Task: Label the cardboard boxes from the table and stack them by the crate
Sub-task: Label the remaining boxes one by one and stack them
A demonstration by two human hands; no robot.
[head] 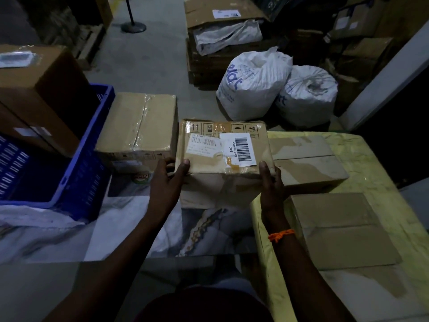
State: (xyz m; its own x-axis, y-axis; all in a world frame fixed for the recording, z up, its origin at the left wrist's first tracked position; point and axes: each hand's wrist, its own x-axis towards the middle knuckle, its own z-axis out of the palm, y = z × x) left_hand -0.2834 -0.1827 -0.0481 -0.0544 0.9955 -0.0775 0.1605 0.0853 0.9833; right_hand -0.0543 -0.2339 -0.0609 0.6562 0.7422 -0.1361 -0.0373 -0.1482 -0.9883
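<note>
Both hands are clamped on the brown cardboard box with white barcode labels (222,147), well apart from each other; the left hand (167,180) grips its near left corner and the right hand (270,182) its near right corner, each with the thumb laid on the top face and the fingers wrapped round the side. The box sits straight ahead of the person, apparently lifted, between the yellow-covered counter (376,159) on the right and the blue plastic slatted crate (88,145) on the left; its long axis runs side to side. Just left of it, beside the crate, stands a tape-sealed cardboard box (139,122); whether the two touch I cannot tell. The stacking spot therefore lies leftward, nearer the left hand; with labels already on, the coming move is probably a short sideways carry. A plain flat cardboard box (308,159) and a second plain box (341,228) lie on the counter.
</note>
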